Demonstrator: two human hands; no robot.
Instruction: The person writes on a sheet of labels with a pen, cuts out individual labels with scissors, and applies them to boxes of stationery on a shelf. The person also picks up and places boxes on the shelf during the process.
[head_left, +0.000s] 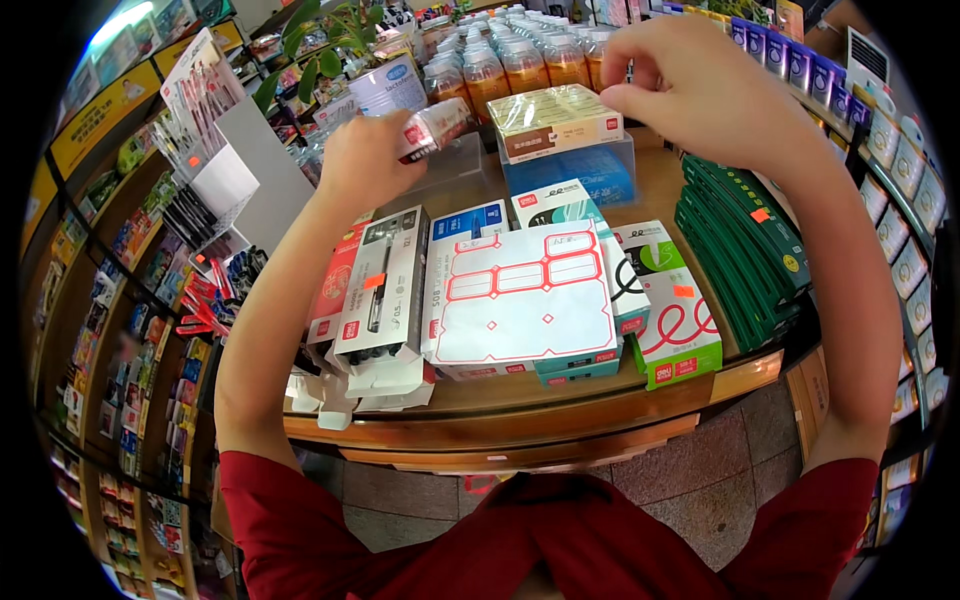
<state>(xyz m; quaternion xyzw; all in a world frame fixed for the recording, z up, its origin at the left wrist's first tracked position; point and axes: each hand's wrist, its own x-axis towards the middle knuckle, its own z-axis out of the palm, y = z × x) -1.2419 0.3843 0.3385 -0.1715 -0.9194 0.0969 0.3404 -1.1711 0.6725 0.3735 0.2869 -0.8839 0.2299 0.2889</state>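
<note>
My left hand (373, 157) grips a small white-and-red packet (441, 126) above a clear plastic bin (454, 169). My right hand (675, 101) hovers by the right end of a cream-and-brown carton (555, 124), fingers curled with a gap to the thumb and nothing visible in them. That carton rests on a clear container (570, 172) with blue contents. Nearer me lies a sheet of red-bordered labels (525, 300) on teal-and-white boxes. To its left is a Deli pen box (382, 281), its near flap open. A green-and-white pen box (667, 300) lies to the right.
A stack of dark green boxes (739, 251) stands at the table's right. Bottles of amber drink (517, 67) crowd the back beside a potted plant (315, 56). A pen display rack (217, 165) and shelves of goods (127, 360) flank the left; cans (900, 255) line the right.
</note>
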